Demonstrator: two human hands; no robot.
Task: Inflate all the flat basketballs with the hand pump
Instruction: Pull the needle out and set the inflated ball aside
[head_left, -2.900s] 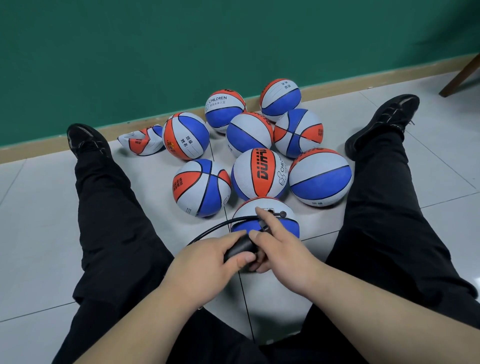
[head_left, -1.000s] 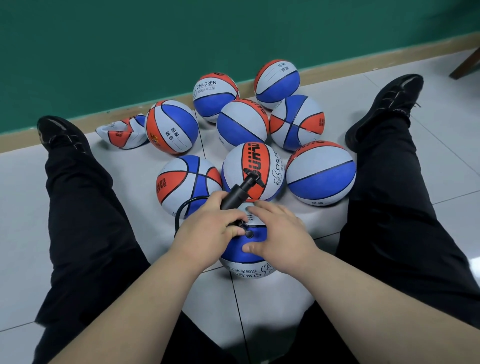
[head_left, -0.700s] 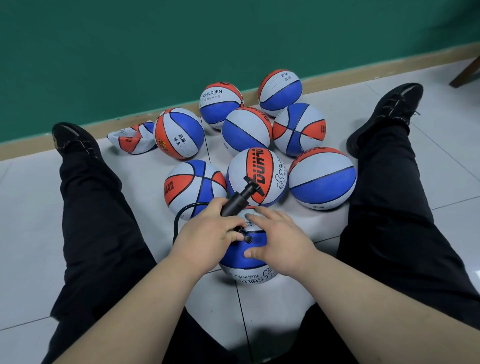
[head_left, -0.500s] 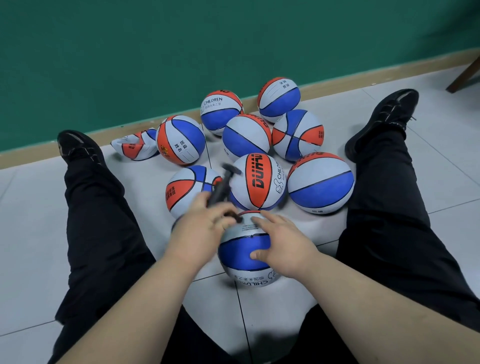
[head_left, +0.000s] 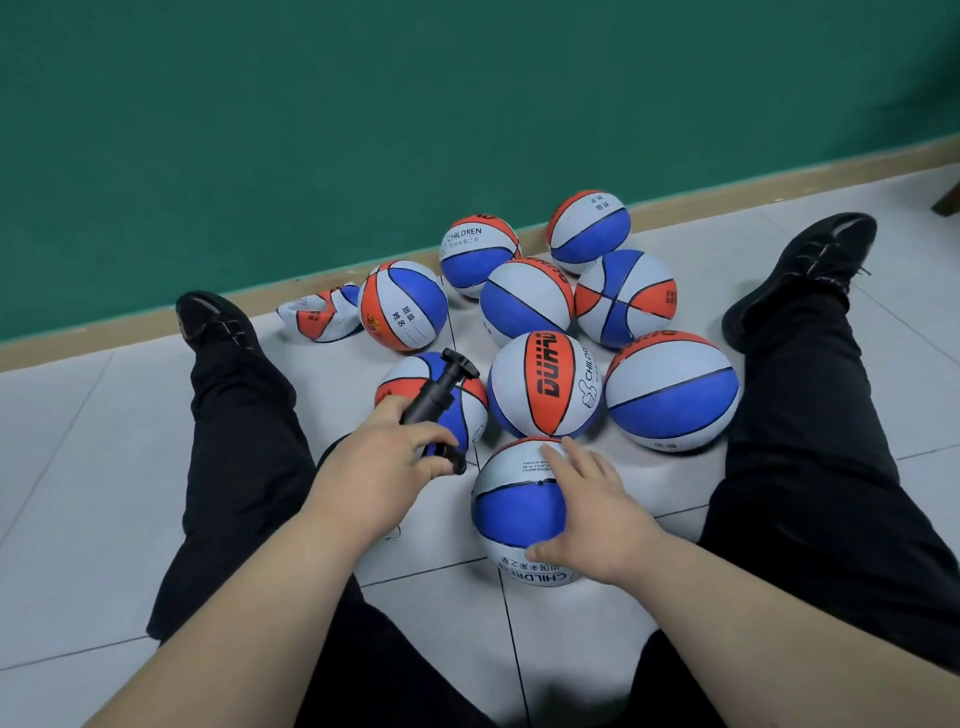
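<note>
Nearest, we see the right hand (head_left: 587, 514) lying with straight, spread fingers on top of a round blue, white and orange rubber basketball (head_left: 514, 512). The ball sits on the pale grey tiled floor (head_left: 78, 467) between the person's black-trousered legs (head_left: 810, 441). Just left of it, the left hand (head_left: 379, 467) is wrapped round the barrel of a slim black plastic hand pump (head_left: 434, 397), held clear of that ball. We read the pump's long axis as running from the fist up and away, leaning a little right. Its T-handle is at the far end, pointing towards the wall. Behind it, eight more inflated balls (head_left: 543, 384) in the same colours sit packed close, reaching to the floor's far edge. Left of that cluster, one crumpled flat basketball (head_left: 319, 314) lies by the tan skirting board (head_left: 130, 345) and a black shoe (head_left: 215, 319), under the dark green wall (head_left: 363, 130).
</note>
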